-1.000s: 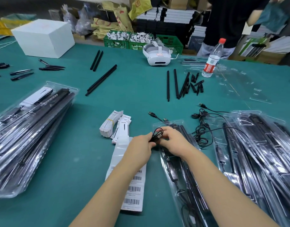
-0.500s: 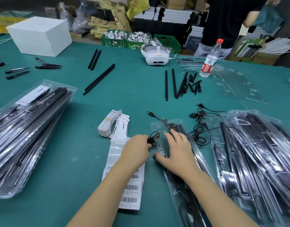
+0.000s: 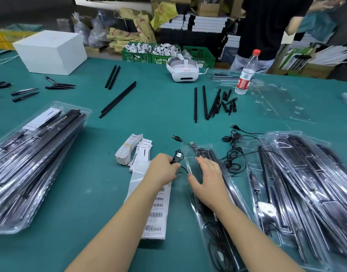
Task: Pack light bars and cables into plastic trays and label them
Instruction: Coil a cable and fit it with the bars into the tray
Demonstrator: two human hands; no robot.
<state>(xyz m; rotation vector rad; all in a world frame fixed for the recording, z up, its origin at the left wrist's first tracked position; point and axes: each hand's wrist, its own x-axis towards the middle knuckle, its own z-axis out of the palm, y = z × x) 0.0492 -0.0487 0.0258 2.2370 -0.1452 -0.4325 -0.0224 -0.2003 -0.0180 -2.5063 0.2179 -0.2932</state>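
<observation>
Clear plastic glare hides much of the open tray (image 3: 190, 154) in front of the person: dark light bars (image 3: 213, 156) show near its far end, but lower down the contents blur into reflections, and its near end runs out of the bottom of the frame. The stacked filled trays at the right (image 3: 310, 173) are smeared by motion and cut off by the right edge; the stack at the left (image 3: 31, 160) is cut by the left edge too.

The left hand (image 3: 163, 169) is curled closed around a small coiled black cable (image 3: 178, 157), whose USB plug pokes out above the fingers, just beside the tray's left rim; a loop of the cable trails toward the right hand. How the fingertips grip it is hidden under the knuckles. The right hand (image 3: 207, 177) is spread flat, fingers open, pressing on the tray's clear surface and holding nothing.

A strip of barcode labels (image 3: 157, 211) lies on the green worktop (image 3: 86, 193) partly under the left forearm. A tangle of loose cables (image 3: 234, 150) sits between the open tray and the right stack. Loose black bars (image 3: 205, 103) lie farther back.
</observation>
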